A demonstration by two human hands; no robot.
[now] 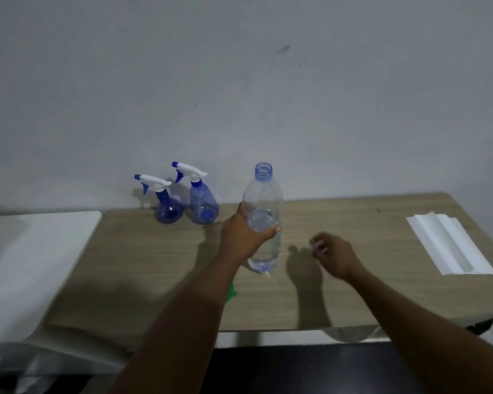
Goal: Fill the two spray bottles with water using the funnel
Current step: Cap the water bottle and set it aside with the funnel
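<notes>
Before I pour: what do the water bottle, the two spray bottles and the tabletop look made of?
Water bottle: clear, glossy thin plastic; the water shows through its wall. Rounder spray bottle and taller spray bottle: translucent blue plastic, with opaque white trigger heads. Tabletop: matte, pale wood grain, perhaps laminate; I cannot tell from real wood.

You face a wooden table (353, 294) with a light grain finish. Its far edge is set against a plain grey-white wall (239, 81). The wall carries a few dark scuff marks (283, 49). At your right, a folded white paper sheet (450, 245) lies flat on the table, near its right edge. At your left, a white surface (40, 251) with a rounded far corner sits just beside the table's left side. Below the near table edge you see a dark floor (296, 371).
</notes>
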